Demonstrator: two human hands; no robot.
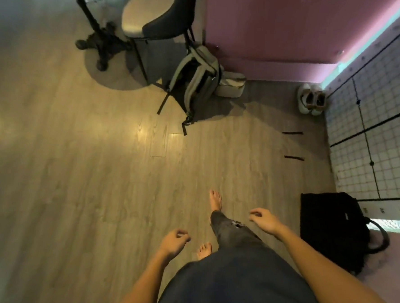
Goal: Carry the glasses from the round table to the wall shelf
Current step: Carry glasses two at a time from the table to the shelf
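I look straight down at a wooden floor (77, 158) while walking barefoot. My left hand (174, 242) hangs low at the centre, fingers loosely curled and holding nothing. My right hand (264, 220) is beside my right leg, fingers also loosely bent and holding nothing. No glasses are in view. The black cast-iron foot of a table (101, 45) stands at the top left; its top is out of view. The wall shelf does not show.
A dark chair (153, 18) stands by the table foot, with a grey backpack (197, 81) leaning at its legs. White shoes (311, 98) lie in the corner by a pink wall (292, 24). A black bag (335, 229) sits at the right, below a tiled wall (375, 122).
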